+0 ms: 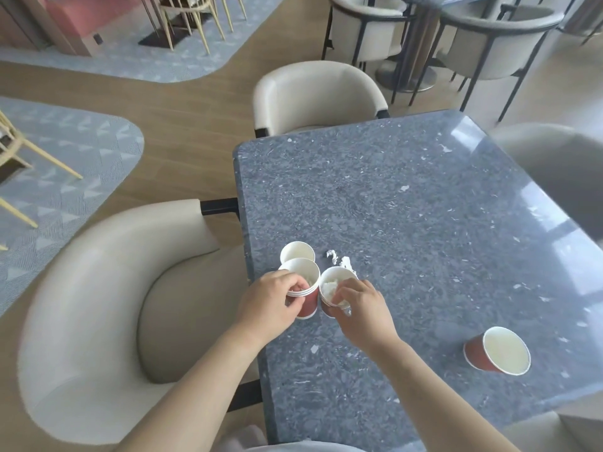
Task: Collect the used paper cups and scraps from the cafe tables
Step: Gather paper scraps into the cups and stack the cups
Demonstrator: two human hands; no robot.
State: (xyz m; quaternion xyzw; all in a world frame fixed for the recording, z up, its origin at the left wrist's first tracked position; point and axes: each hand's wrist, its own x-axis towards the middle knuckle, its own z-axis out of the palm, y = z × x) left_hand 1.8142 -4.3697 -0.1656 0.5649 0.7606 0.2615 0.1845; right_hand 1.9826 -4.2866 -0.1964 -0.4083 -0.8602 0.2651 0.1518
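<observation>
Standing near the left edge of the table (424, 207), a stack of red cups (308, 303) is being gripped at its rim by the left hand (270, 301). The right hand (362, 308) is pinching a scrap (341, 303) over a second cup (336, 271) beside it. Loose scraps (342, 262) are lying just behind; a tipped cup (496, 350) is lying well to the right.
</observation>
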